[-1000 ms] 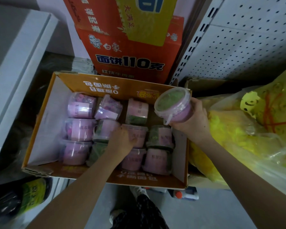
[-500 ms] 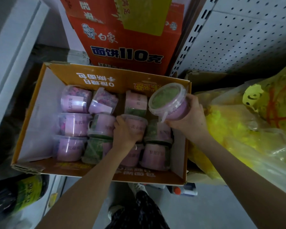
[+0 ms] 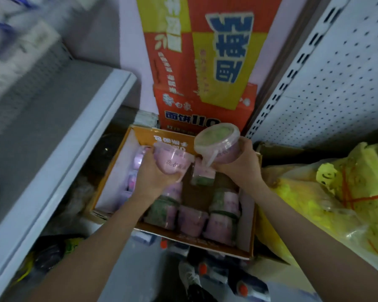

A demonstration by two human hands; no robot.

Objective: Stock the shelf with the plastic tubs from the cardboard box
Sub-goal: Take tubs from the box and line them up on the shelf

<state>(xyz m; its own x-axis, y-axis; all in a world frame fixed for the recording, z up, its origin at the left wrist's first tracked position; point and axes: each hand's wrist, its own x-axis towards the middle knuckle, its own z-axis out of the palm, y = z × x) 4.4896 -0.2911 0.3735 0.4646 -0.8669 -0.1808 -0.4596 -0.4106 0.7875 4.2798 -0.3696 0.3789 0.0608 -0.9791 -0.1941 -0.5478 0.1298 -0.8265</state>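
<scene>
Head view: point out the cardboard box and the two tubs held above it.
Cardboard box [image 3: 116, 182], head view, inner left wall.
Left tub [image 3: 170, 164], head view, pink side.
Right tub [image 3: 216, 136], head view, clear lid.

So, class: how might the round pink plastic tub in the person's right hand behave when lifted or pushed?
Probably light: the right hand alone holds the round pink plastic tub with the clear lid tilted. Likely stiff: its wall shows no dent. Being round, it might roll if laid sideways.
</scene>
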